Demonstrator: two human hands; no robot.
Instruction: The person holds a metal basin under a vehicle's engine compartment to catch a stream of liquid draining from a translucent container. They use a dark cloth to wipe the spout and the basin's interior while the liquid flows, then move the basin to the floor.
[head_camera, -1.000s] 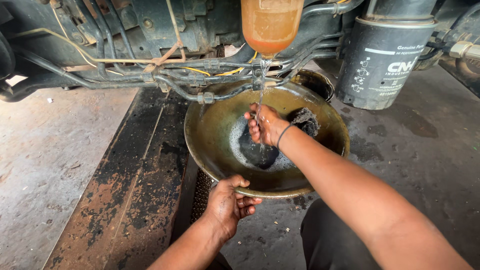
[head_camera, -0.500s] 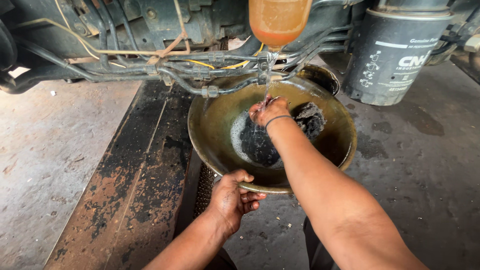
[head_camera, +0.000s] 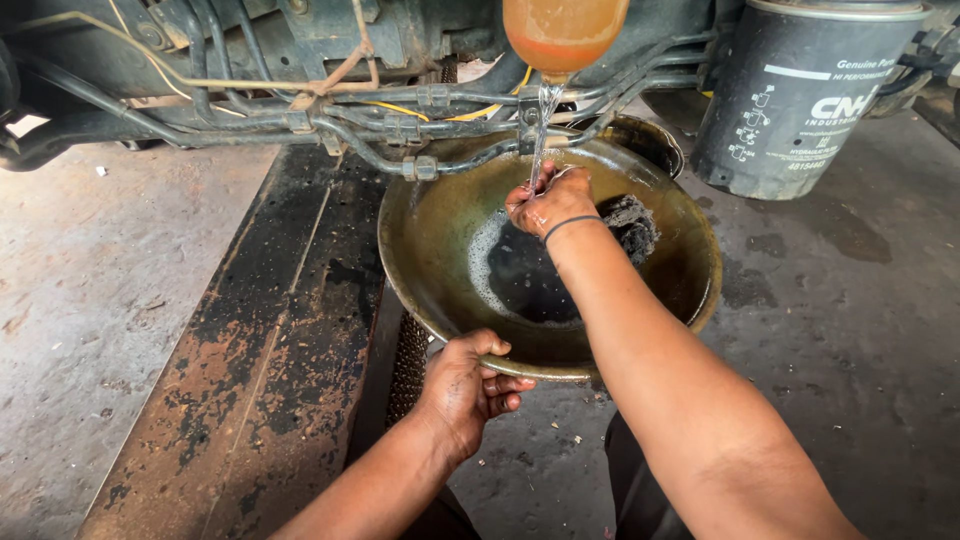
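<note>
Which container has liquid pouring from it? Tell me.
The translucent orange bowl hanging above the metal basin. A thin stream runs from its bottom onto the right hand; the dark cylindrical canister beside it shows no flow.

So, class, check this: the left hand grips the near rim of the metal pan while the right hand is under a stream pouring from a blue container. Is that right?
Not quite. In the head view the container is amber-orange, not blue. The rest holds: the left hand grips the near rim of the metal pan, and the right hand is under the stream.

Brass-yellow pan (head_camera: 430, 250), amber bowl (head_camera: 563, 35), dark grey canister (head_camera: 800, 100) with white markings, rust-streaked black plate (head_camera: 250, 380)
</note>
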